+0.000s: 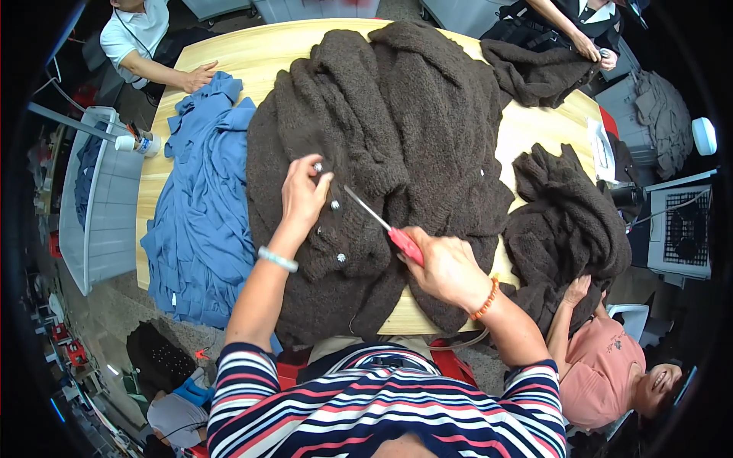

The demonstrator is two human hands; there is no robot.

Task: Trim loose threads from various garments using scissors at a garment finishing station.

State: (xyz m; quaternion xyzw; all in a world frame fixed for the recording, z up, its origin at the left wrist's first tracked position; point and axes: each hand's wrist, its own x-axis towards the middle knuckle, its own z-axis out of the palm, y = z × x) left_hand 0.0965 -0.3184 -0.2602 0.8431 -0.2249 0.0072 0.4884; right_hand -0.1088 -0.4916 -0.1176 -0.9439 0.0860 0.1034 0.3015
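In the head view, a large dark brown knitted garment point(435, 99) is covering the middle of the tabletop point(229, 46), and its thick folds are running mostly away from the person. The left hand point(302, 197) is resting over the left part of this garment, with the fingers pointing away from the body. Its thumb and index finger are curving around a small shiny button point(318, 166), which is showing between their tips; whether they are really pinching it, I cannot tell. A second shiny button point(334, 204) is lying just below the thumb, toward the body, and further ones are following in a loose row, so this row is running roughly from the left fingertips back to the person. The right hand point(450, 267) is standing lower and to the right, and its fingers are closing firmly around a red-handled tool point(397, 238). The long axis of the tool is slanting up and to the left, and its thin metal tip is pointing toward the left thumb, near to it but apart from it. Thus the left hand is being the nearer one to the buttons, while only the tip of the tool is coming close to them from the right. A blue cloth point(202, 214) is lying just beside the garment, on its left.
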